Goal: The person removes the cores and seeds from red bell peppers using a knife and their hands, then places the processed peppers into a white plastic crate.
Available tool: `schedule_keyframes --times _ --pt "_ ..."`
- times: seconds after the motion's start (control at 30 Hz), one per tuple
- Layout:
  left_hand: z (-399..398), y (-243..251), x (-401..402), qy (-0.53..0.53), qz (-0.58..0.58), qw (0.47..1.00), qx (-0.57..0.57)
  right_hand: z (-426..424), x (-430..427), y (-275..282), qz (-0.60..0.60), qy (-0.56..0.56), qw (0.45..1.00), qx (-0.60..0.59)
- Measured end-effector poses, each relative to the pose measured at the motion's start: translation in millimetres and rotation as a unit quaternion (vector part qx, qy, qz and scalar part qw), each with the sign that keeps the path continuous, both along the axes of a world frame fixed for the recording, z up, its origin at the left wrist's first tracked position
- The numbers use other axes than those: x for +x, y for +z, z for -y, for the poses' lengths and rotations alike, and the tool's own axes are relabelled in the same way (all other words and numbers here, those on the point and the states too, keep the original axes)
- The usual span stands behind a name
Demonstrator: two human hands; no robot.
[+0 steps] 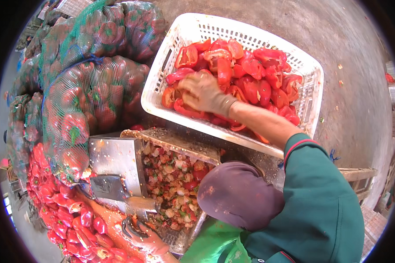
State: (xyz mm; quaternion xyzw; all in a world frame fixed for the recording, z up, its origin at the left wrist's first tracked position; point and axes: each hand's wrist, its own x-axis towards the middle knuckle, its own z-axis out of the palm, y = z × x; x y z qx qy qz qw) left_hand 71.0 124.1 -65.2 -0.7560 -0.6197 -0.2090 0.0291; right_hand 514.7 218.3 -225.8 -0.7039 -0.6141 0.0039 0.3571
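Observation:
My right hand (pixel 204 93), in a stained light glove, reaches over cut red bell pepper pieces (pixel 250 65) in a white plastic basket (pixel 230 23). It is blurred, and whether its fingers hold a piece cannot be told. My left hand (pixel 143 235), in a glove with dark fingertips, is low in the picture with its fingers apart, over a wet orange-stained surface (pixel 110 220). Beyond it a cleaver (pixel 107 187) with a wooden handle lies on a metal sheet (pixel 113 157). Beside the sheet, a crate (pixel 176 146) holds pepper cores and scraps (pixel 171 184).
Green mesh sacks of red peppers (pixel 95 88) are stacked at the left. A heap of loose red peppers (pixel 72 227) lies below them. Purple-brown cloth (pixel 238 195) covers a rounded form beside the scrap crate. A wooden frame (pixel 357 174) stands at the right on the concrete floor (pixel 349 108).

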Motion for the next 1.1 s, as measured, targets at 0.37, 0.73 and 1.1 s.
schedule_keyframes --times 0.37,0.73,1.1 --pt "-3 3 -4 -0.022 -0.016 0.999 -0.018 135 122 18 0.110 -0.165 0.928 -0.316" --pt "0 9 1 0.016 -0.004 0.998 -0.056 188 140 -13 0.293 -0.137 0.927 -0.188" --pt "3 28 20 0.026 -0.034 0.998 -0.044 203 186 -47 0.077 -0.068 0.933 -0.344"
